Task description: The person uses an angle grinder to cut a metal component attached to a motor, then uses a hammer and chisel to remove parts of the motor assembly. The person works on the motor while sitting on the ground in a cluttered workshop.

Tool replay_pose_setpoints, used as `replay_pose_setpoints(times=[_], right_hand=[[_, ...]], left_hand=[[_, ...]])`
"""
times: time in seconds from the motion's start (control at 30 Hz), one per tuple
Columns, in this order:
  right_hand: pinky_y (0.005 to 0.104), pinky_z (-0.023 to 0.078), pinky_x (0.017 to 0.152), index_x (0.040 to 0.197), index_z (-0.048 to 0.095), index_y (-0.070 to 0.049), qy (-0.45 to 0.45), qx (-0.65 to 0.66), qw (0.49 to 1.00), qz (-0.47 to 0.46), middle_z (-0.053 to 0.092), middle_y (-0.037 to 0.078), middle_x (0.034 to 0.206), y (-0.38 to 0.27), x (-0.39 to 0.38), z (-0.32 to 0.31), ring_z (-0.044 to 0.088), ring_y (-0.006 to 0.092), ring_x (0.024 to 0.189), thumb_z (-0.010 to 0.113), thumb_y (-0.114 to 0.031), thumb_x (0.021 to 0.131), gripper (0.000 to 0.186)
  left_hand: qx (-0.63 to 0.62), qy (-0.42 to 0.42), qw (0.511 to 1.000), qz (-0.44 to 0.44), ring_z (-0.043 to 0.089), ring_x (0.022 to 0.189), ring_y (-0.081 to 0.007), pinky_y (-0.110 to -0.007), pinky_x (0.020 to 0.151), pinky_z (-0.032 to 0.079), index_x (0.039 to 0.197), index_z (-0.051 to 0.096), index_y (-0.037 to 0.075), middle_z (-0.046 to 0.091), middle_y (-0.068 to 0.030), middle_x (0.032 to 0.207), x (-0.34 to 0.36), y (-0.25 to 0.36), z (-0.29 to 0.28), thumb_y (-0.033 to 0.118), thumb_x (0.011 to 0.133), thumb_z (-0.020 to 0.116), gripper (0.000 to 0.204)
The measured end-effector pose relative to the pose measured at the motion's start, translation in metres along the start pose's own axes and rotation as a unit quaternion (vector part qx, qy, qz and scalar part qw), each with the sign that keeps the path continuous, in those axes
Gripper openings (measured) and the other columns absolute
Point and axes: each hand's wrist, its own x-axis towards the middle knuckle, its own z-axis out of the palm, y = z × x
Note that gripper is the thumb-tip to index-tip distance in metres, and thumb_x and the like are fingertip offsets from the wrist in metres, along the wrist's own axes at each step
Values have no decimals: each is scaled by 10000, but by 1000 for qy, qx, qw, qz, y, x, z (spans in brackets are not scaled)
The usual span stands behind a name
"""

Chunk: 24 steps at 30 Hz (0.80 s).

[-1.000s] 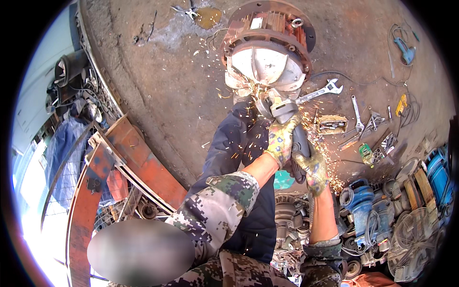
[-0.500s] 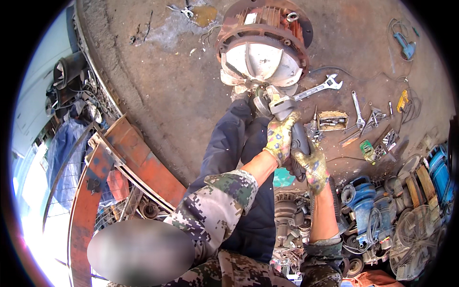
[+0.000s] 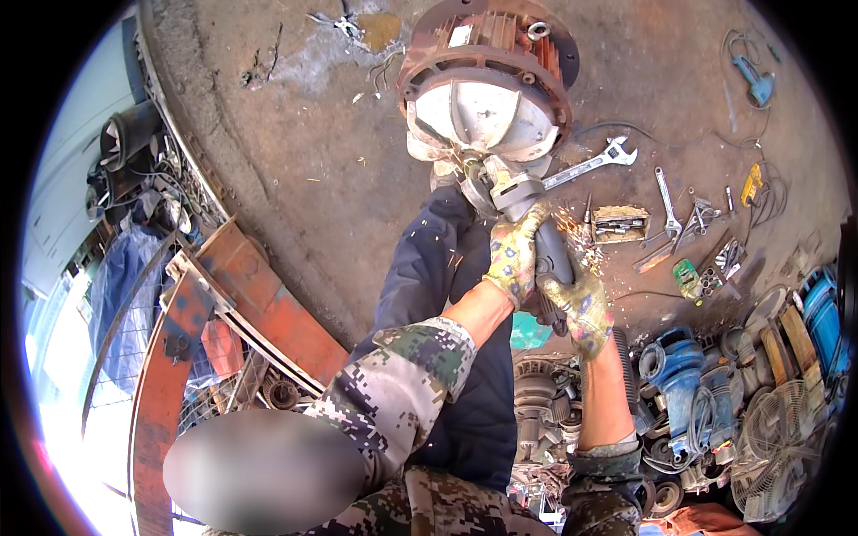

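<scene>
Both my hands, in patterned work gloves, are closed round an angle grinder (image 3: 551, 255). My left hand (image 3: 515, 255) grips it just behind the gear head, and my right hand (image 3: 583, 308) holds the rear of the body. The grinder's disc meets the near end of a white-finned impeller (image 3: 487, 116), where the exact contact spot is partly hidden. Sparks (image 3: 581, 239) spray to the right of the grinder. Behind the impeller stands a rusty red motor housing (image 3: 500, 55) with a round flange. My legs in dark trousers lie on either side of the work.
A large adjustable wrench (image 3: 594, 164) lies right of the impeller. Beyond it are a small box of bits (image 3: 621, 224), another wrench (image 3: 668, 204) and a blue tool (image 3: 756, 82). Blue pumps (image 3: 670, 366) and parts crowd the lower right; orange steel plates (image 3: 259, 286) stand at left.
Sparks now fly from the grinder, where none showed before. The grinder and both hands have shifted slightly left, and the whole view has moved a little with them.
</scene>
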Motion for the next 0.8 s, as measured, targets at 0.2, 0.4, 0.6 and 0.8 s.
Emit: replay_pose_setpoints(times=[0.2,0.4,0.6,0.8], right_hand=[[320,548,788,1451,532,23,-14,20,998,52,722,109,1087,-7,1,1,671,157,913,787,-127,867,655],[327,574,822,1491,502,-6,0,-65,998,4,727,122,1167,12,8,-5,700,149,954,802,-163,852,723],[313,579,758,1474,524,-3,-2,-15,1000,19,740,89,1105,2,2,3,698,129,904,814,-156,851,704],[305,572,564,1430,537,43,0,35,999,-11,732,115,967,15,0,0,695,147,708,786,-210,876,658]], left_hand=[[12,-2,1000,27,712,674,-250,-397,606,611,1091,635,15,706,-130,833,6,-3,-8,279,938,765,332],[-2,-11,1000,10,707,665,-243,-393,602,609,1091,638,25,703,-121,834,0,4,-3,272,938,766,318],[6,-4,1000,9,704,657,-247,-393,594,606,1088,623,24,701,-124,832,3,2,-7,264,932,770,322],[0,3,1000,-14,694,649,-234,-382,583,595,1071,632,21,697,-124,826,-1,-1,0,275,922,776,328]])
